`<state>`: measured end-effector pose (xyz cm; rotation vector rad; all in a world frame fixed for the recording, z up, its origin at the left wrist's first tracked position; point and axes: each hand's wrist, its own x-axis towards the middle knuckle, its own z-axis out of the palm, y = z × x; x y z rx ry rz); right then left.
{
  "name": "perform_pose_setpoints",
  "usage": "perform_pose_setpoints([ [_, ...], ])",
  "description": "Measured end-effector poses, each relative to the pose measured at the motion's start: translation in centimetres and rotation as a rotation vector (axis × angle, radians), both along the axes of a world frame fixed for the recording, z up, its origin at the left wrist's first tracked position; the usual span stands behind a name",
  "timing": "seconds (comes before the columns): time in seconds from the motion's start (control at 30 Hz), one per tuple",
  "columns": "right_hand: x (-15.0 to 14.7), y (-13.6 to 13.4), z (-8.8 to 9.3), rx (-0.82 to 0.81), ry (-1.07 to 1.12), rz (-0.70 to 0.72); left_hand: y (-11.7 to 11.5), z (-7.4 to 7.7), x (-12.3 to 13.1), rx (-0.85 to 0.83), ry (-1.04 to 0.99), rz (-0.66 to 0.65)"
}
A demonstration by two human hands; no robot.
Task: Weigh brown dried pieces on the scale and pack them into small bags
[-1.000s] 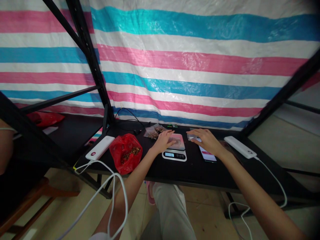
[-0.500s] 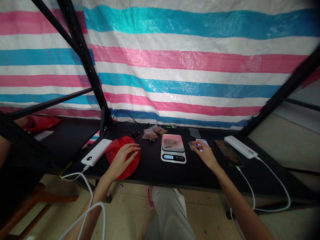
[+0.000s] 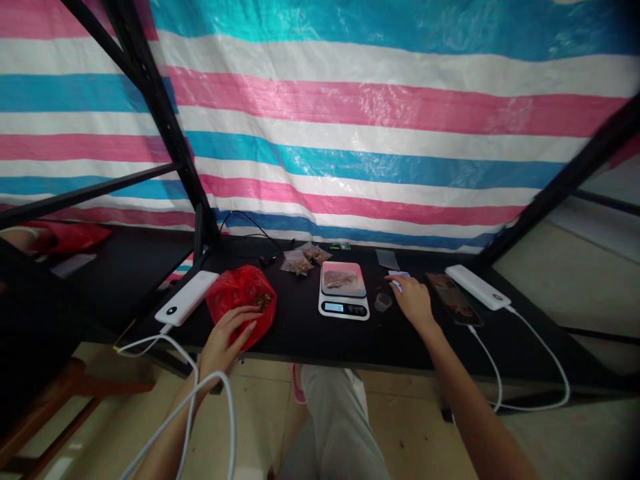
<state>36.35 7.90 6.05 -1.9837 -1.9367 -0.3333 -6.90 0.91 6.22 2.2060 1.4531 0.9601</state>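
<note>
My left hand (image 3: 227,333) lies at the near edge of a red plastic bag (image 3: 240,297) that holds brown bits; its fingers are spread loosely on the plastic. Flat on the black table (image 3: 310,340), my right hand (image 3: 413,299) has its fingertips at a small white slip (image 3: 400,275), fingers stretched out. A small clear cup (image 3: 383,302) stands just left of that hand. Between my hands sits a white digital scale (image 3: 344,290) with a clear packet of brown bits on its platform.
Two small clear packets of brown bits (image 3: 301,260) lie behind the scale. A phone (image 3: 453,298) and a white power bank (image 3: 477,287) with a cable are on the right, and another power bank (image 3: 186,297) is left of the bag. A black rack post (image 3: 165,127) rises at the left.
My left hand went from the scale to the red bag, then drew back to its near edge. My right hand let go of the clear cup and moved right of it.
</note>
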Motion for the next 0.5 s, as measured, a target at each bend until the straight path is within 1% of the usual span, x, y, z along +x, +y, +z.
perform_pose_setpoints([
  [0.1, 0.1, 1.8, 0.1, -0.108, -0.138, 0.064, -0.5, -0.2, 0.0, 0.005, -0.020, 0.005],
  [0.2, 0.2, 3.0, -0.4, -0.212, -0.151, 0.127, -1.1, -0.5, -0.3, -0.012, -0.039, 0.007],
  [0.33, 0.7, 4.2, -1.2, -0.341, -0.010, 0.123, -2.0, -1.7, -0.7, -0.044, -0.058, 0.043],
  [0.4, 0.9, 4.6, -1.3, -0.337, 0.066, 0.137, -2.4, -2.4, -0.6, -0.048, -0.073, 0.057],
  [0.5, 0.5, 4.9, -0.8, -0.305, 0.234, 0.222, -2.7, -3.3, -0.2, -0.049, -0.058, 0.039],
])
